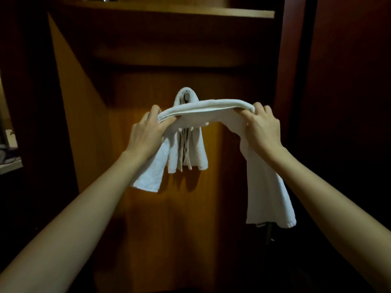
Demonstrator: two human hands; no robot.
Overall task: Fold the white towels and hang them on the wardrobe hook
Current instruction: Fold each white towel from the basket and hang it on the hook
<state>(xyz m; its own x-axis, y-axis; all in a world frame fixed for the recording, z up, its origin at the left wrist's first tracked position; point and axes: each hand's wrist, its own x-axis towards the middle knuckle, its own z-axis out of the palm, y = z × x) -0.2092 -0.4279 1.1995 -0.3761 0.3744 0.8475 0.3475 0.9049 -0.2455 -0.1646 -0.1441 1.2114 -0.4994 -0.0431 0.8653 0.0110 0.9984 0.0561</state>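
**Folded white towel (211, 117) held level in front of the wardrobe hook (186, 96).**

The left hand (148, 133) and right hand (262, 129) each pinch one end of the folded span, fingers curled round its edge. Its long axis runs left to right, and loose tails hang below both hands. The hook carries a second towel (198, 151). It lies just behind and slightly above the span's middle, about equally near both hands.

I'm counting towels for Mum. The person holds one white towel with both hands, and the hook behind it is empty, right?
Not quite. The hook is not empty: a hanging towel, also white, is already draped over it, as the head view shows. The rest is right: the left hand and the right hand both grip the held towel.
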